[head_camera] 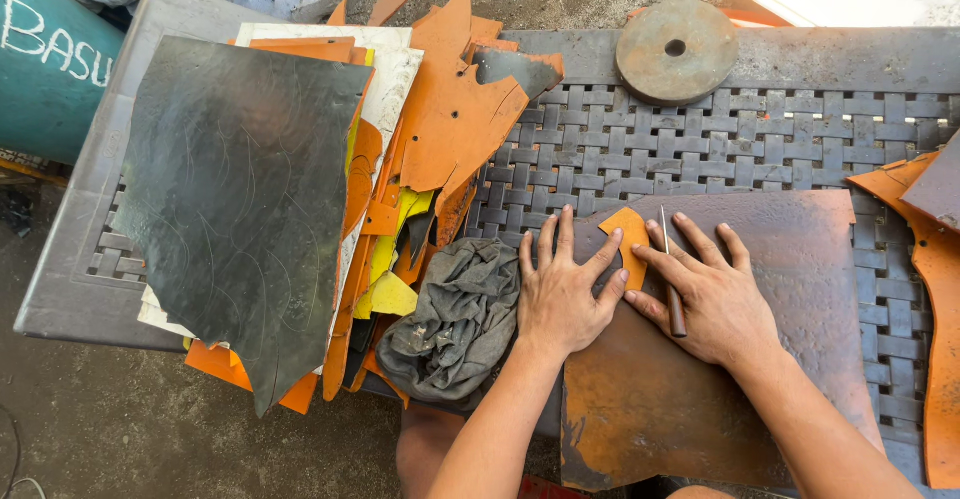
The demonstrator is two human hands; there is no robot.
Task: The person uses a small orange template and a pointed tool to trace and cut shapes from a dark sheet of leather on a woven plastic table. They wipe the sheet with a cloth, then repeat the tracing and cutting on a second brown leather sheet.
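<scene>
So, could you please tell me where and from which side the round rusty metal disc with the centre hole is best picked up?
The round rusty metal disc lies flat on the grey woven-pattern table, so its rim is probably the best grip. Its far edge seems to overhang the tabletop there, so coming from the far side would likely let fingers get under it; the centre hole looks too small to hook.

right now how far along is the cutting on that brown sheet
Done: a heap of cut orange pieces lies to the left by the dark sheet. In hand: the left hand pins a small orange template on the brown sheet, while the right hand holds a thin blade tool at its edge. Left: most of the brown sheet looks uncut.
</scene>
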